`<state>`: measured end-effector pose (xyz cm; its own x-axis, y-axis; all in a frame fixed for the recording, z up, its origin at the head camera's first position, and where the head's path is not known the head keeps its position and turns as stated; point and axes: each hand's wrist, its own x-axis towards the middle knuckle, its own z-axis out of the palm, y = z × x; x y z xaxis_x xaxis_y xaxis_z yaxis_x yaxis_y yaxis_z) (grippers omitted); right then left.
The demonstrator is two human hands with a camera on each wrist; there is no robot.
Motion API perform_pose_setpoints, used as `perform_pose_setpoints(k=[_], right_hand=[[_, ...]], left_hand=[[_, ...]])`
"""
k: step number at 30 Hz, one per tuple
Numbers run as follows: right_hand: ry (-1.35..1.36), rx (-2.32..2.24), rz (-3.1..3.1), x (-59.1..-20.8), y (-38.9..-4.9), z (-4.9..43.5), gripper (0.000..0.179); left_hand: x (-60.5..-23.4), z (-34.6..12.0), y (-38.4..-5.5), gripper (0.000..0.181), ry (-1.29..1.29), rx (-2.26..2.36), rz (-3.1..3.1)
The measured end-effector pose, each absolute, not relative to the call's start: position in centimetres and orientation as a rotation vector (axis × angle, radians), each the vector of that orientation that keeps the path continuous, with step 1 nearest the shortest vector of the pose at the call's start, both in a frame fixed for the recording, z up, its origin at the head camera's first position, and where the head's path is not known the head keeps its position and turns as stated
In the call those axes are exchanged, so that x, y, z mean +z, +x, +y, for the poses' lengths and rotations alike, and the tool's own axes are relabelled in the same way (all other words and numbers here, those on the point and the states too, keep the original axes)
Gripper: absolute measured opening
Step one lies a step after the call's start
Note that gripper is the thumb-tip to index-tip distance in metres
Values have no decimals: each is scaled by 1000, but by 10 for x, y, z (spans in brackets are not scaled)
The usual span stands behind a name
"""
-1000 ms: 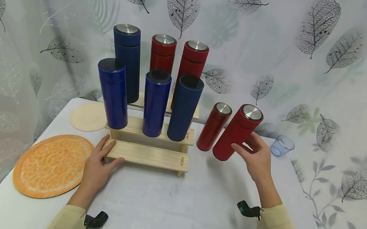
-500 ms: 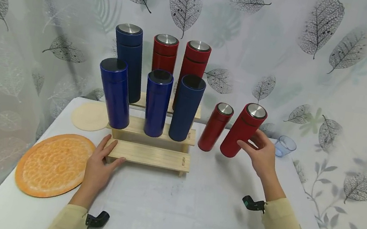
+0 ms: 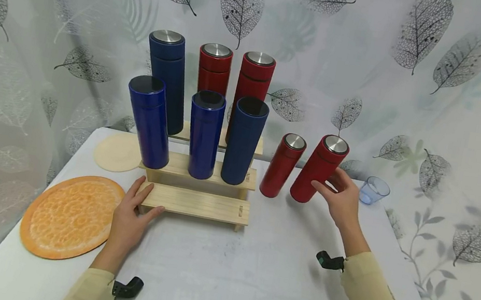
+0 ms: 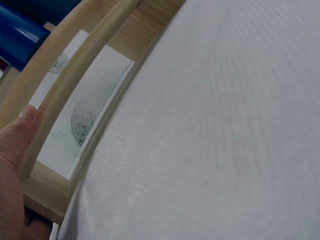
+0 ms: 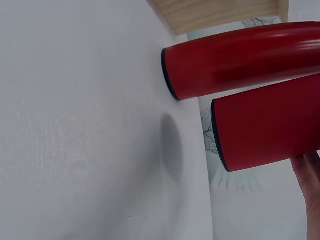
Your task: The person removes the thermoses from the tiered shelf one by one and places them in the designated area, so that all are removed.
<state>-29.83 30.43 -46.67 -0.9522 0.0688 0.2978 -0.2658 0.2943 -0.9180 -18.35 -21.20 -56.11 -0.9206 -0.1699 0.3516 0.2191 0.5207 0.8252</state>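
Observation:
My right hand (image 3: 342,200) grips a matte red thermos (image 3: 318,170) by its right side, thumb in front. In the right wrist view the base of this red thermos (image 5: 265,125) hangs a little above the table, with a shadow below. Just left of it stands a shinier, slimmer red thermos (image 3: 282,166). My left hand (image 3: 130,216) holds the left end of a stepped wooden rack (image 3: 196,204) at its lowest step. In the left wrist view my thumb (image 4: 25,122) lies against the plank's edge; the other fingers are mostly hidden.
On the middle step stand blue thermoses (image 3: 203,136) with dark lids. A tall navy thermos (image 3: 168,81) and two red thermoses (image 3: 254,76) occupy the top step. At the left lie an orange round mat (image 3: 69,217) and a pale disc (image 3: 118,152). A blue glass (image 3: 374,191) sits back right.
My right hand has carried the red thermos slightly right and farther back, widening its gap from the slimmer one, then nearly stopped. My left hand stays on the rack.

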Motion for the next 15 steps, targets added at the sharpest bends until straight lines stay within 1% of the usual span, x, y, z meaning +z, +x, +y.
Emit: perform_pose_setpoints(k=[15], right_hand=[[160, 1679, -2292, -481, -308, 301, 66]], left_hand=[[-563, -212, -184, 71, -55, -1371, -2350]])
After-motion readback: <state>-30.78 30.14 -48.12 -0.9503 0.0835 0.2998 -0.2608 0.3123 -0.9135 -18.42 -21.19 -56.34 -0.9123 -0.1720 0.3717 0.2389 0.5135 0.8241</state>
